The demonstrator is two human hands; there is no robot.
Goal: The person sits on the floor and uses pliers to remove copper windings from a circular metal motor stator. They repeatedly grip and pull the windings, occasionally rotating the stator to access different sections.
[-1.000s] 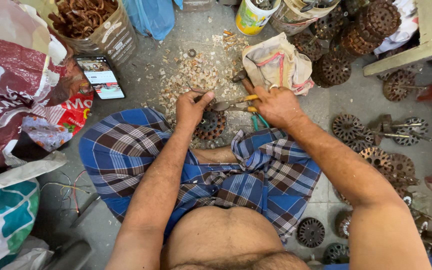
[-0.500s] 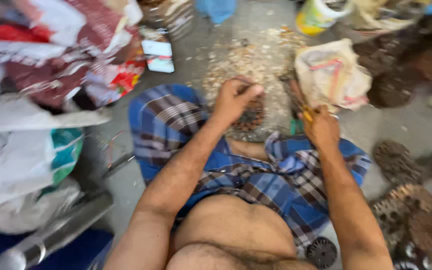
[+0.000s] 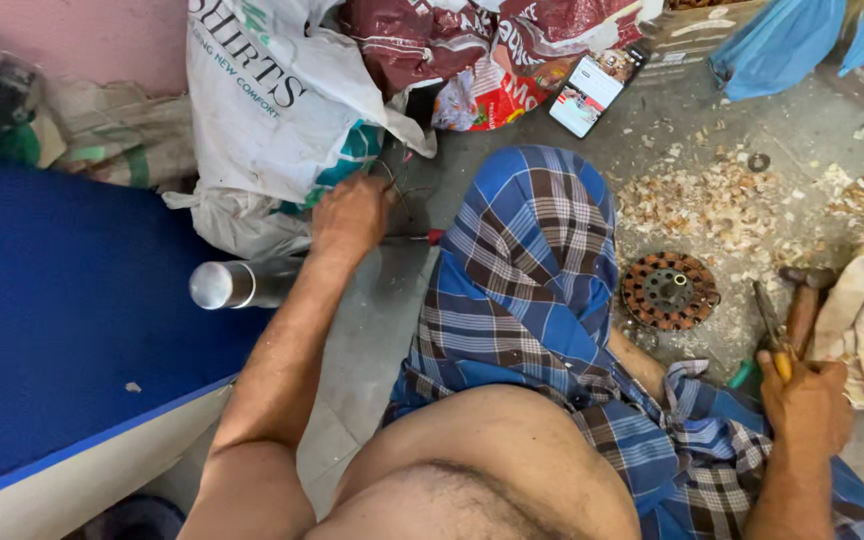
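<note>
So the left hand (image 3: 350,215), upper middle, is curled over thin wire bits beside a crinkly white plastic bag (image 3: 272,120). Right hand (image 3: 805,400), lower right, grips pliers (image 3: 774,330) tight; the rusty round slotted disc (image 3: 668,290) sits on gritty floor near pale shavings (image 3: 712,200).

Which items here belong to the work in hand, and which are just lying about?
In use:
left hand on thin wires by a red-handled tool
right hand gripping pliers
round rusty coil core
hammer

Lying about:
smartphone
white plastic bag
steel flask
blue mat
</note>
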